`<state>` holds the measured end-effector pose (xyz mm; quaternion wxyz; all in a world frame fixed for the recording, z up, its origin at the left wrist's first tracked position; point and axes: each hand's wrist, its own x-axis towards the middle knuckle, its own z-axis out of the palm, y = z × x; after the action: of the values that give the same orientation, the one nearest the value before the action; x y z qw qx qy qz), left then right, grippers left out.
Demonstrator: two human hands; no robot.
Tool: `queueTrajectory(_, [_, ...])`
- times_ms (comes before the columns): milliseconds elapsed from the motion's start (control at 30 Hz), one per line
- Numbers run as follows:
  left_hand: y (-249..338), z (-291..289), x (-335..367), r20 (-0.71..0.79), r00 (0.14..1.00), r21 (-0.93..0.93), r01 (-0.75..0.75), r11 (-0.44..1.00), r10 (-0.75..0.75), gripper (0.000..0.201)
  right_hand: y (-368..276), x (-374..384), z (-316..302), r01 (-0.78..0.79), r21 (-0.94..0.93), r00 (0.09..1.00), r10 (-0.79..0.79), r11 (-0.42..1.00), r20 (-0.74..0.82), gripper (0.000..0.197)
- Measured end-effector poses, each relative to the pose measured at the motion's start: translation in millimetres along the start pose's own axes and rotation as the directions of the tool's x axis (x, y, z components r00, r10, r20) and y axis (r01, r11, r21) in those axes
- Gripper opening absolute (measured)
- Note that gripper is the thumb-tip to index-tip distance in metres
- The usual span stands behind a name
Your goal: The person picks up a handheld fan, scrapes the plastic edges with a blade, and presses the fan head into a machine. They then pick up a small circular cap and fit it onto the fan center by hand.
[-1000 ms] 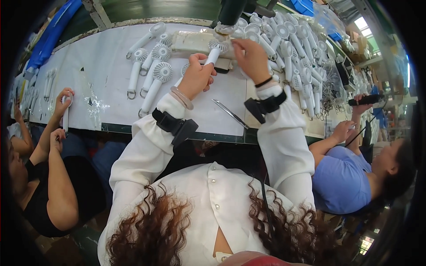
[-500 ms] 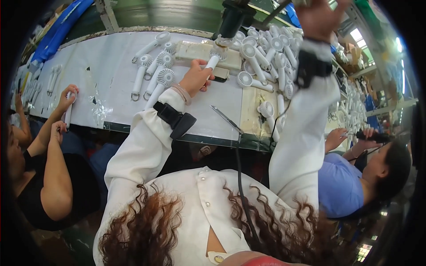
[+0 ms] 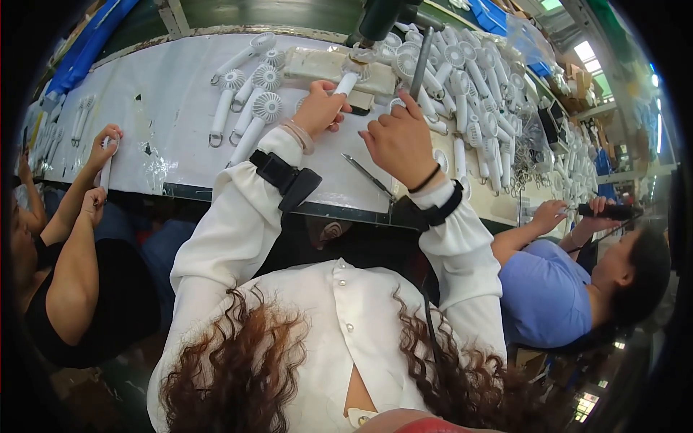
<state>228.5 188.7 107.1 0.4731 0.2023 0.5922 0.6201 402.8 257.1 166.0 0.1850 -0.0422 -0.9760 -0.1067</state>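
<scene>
My left hand [image 3: 320, 110] is closed round the handle of a white handheld fan [image 3: 347, 84]. The fan's round head lies under the dark green hand press [image 3: 377, 23], partly hidden by its tip. At the lower end of the grey press lever [image 3: 423, 61] is my right hand [image 3: 404, 143], fingers bent and one finger against the bar. The lever slants down towards me. How far the other fingers wrap it is hidden. Just below my hands lies a slim metal pointed tool [image 3: 367, 175], near the table's front edge.
Several white fans [image 3: 267, 107] lie left of the press, and a large heap of fans [image 3: 462, 72] covers the right. A beige block [image 3: 314, 63] sits behind my left hand. Co-workers [image 3: 86, 281] sit on both sides, the right one holding a black tool [image 3: 610, 211].
My right hand has come down from the upper right to the lever's end, and the lever has swung down towards me. My left hand still holds the fan at the press.
</scene>
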Motion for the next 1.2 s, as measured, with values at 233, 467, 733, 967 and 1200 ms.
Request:
queueTrajectory(233, [-0.2,-7.7,2.8,-0.028,0.999,-0.015,0.023,1.0,-0.023,0.048,-2.4,6.5,-40.0,-0.006,0.264,1.0,0.01,0.964,-0.011,0.015])
queueTrajectory(467, [-3.5,0.2,-30.0,0.043,0.995,0.058,-0.094,0.994,0.092,0.042,146.8,58.3,-151.8,-0.025,-0.31,0.839,-0.148,0.95,-0.523,0.019])
queueTrajectory(733, [-6.2,-18.5,-80.5,0.108,0.944,0.204,-0.328,0.923,0.311,0.036,117.4,126.4,-132.8,0.327,0.834,0.659,0.525,0.445,-0.539,0.044])
queueTrajectory(967, [-20.7,-22.1,-95.0,0.138,0.931,0.195,-0.36,0.912,0.337,0.035,79.1,34.4,21.0,0.013,0.961,0.885,0.444,0.276,-0.14,0.041])
queueTrajectory(1200, [-42.0,-16.0,-113.8,0.321,0.899,0.165,-0.363,0.917,0.298,0.029,2.3,-8.1,58.2,-0.295,0.953,0.891,0.379,0.063,0.251,0.044])
